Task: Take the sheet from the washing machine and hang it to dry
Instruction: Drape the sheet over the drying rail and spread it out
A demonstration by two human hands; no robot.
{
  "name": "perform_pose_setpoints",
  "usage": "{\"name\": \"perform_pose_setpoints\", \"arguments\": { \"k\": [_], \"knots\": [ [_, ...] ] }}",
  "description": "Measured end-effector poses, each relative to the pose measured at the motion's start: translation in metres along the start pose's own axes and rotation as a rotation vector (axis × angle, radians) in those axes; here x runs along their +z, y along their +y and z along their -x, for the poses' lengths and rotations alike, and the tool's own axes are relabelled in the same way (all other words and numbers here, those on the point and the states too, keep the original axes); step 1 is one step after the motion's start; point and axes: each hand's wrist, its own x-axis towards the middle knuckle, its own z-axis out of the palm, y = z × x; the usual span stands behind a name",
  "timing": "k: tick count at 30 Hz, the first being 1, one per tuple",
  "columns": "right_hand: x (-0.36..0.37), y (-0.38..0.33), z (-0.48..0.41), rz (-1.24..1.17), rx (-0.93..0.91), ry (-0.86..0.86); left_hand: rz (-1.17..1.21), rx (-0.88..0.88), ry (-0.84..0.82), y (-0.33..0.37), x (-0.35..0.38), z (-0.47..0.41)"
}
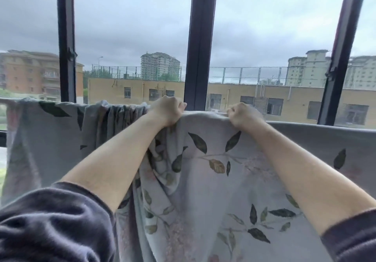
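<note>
Hanging step, prob. near done: sheet (213,180) is draping along the window (132,27), bunching at 10 o'clock. L hand (165,110) & R hand (243,115) are fisting its top edge at 12. Next, I'd guess, spreading those folds flat.
</note>
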Motion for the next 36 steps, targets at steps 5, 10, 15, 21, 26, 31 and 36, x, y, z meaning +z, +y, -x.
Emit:
{"name": "perform_pose_setpoints", "arguments": {
  "k": [5,10,15,21,26,31,36],
  "knots": [
    [0.012,-0.058,0.028,0.048,-0.195,0.104,0.076,0.12,0.262,-0.053,-0.012,0.025],
    [0.04,-0.104,0.037,-0.009,-0.342,0.17,0.039,0.092,0.19,-0.103,-0.018,0.041],
    [0.045,-0.117,0.035,-0.065,-0.241,0.242,-0.06,0.036,0.217,-0.141,-0.024,0.047],
    [0.046,-0.117,0.04,-0.013,-0.193,0.287,-0.055,0.099,0.235,-0.143,-0.026,0.055],
    [0.043,-0.116,0.041,-0.027,-0.177,0.238,0.098,0.061,0.269,-0.147,-0.027,0.048],
    [0.036,-0.116,0.037,-0.067,-0.135,0.204,0.08,-0.162,0.396,-0.148,-0.024,0.046],
    [0.03,-0.109,0.038,-0.057,-0.174,0.133,0.155,0.06,0.35,-0.128,-0.024,0.048]
  ]
}}
